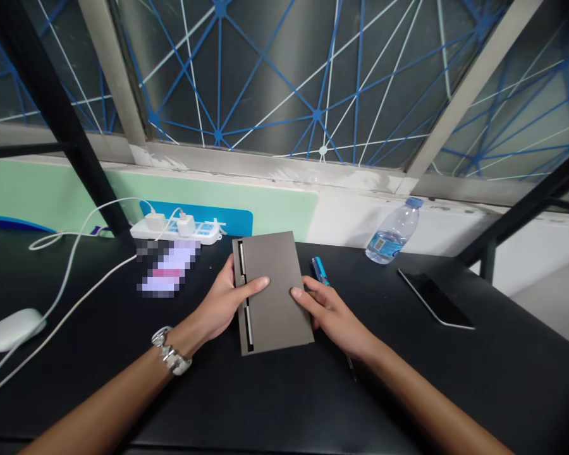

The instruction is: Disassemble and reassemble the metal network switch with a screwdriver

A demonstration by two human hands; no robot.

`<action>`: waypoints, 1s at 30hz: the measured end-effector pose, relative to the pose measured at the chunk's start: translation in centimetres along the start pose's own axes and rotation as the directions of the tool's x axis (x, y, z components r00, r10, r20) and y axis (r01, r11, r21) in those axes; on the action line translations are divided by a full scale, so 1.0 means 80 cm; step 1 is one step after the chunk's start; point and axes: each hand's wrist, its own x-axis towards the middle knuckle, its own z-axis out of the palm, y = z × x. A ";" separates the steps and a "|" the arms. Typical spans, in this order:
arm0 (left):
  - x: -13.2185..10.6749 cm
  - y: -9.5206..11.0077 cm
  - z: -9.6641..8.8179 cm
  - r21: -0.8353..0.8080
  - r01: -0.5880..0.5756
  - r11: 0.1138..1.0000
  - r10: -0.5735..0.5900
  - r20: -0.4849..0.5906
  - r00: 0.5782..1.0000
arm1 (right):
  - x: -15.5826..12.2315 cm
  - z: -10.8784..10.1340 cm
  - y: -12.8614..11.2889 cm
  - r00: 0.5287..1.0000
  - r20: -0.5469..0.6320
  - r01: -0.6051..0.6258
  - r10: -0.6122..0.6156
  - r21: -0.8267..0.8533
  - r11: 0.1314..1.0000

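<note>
A grey-brown notebook (277, 300) is held up over the black desk, its cover facing me. Along its left side runs a dark slot with thin white strips showing in it. My left hand (222, 300) grips the left edge, thumb lying across the cover and fingers hidden behind. At the right edge, my right hand (332, 309) pinches the notebook with the thumb in front; its other fingers are partly hidden. Just beyond the right hand lies a blue pen (319, 270), and part of it is covered by that hand.
A pixelated phone-like screen (171, 268) lies at left, near a white power strip (203, 232) with plugs and cables. A white adapter (15, 330) is farther left. At right are a water bottle (393, 232) and a dark phone (434, 300). Black frame posts (83, 164) flank the desk.
</note>
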 end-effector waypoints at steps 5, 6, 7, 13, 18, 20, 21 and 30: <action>0.000 0.003 0.003 0.028 0.010 1.000 -0.010 -0.024 1.000 | 0.001 -0.008 -0.005 1.000 -0.004 -0.017 0.016 -0.050 0.999; 0.000 0.004 0.003 0.031 0.013 0.999 -0.013 -0.025 1.000 | 0.001 -0.009 -0.005 1.000 0.002 -0.023 0.023 -0.050 0.998; 0.000 0.004 0.003 0.032 0.016 0.999 -0.016 -0.022 1.000 | 0.001 -0.010 -0.005 1.000 0.008 -0.030 0.030 -0.049 0.998; 0.000 0.003 0.001 0.011 0.020 1.000 -0.020 0.032 0.999 | -0.001 -0.013 -0.006 0.999 0.029 -0.034 0.037 -0.113 0.993; 0.000 0.003 0.004 -0.033 0.062 0.998 -0.062 0.004 0.998 | -0.001 -0.011 -0.004 0.999 0.034 -0.021 0.026 -0.137 0.990; -0.001 0.002 0.006 -0.058 0.082 0.995 -0.083 0.001 0.997 | -0.001 -0.009 -0.002 0.999 0.039 -0.022 0.027 -0.142 0.990; 0.000 0.002 0.006 -0.068 0.090 0.994 -0.090 0.006 0.996 | -0.001 -0.008 -0.001 0.999 0.043 -0.023 0.029 -0.143 0.989; 0.002 -0.001 0.005 -0.123 0.079 0.989 -0.078 0.015 0.997 | -0.005 0.004 -0.003 0.998 0.042 -0.041 0.041 -0.001 0.999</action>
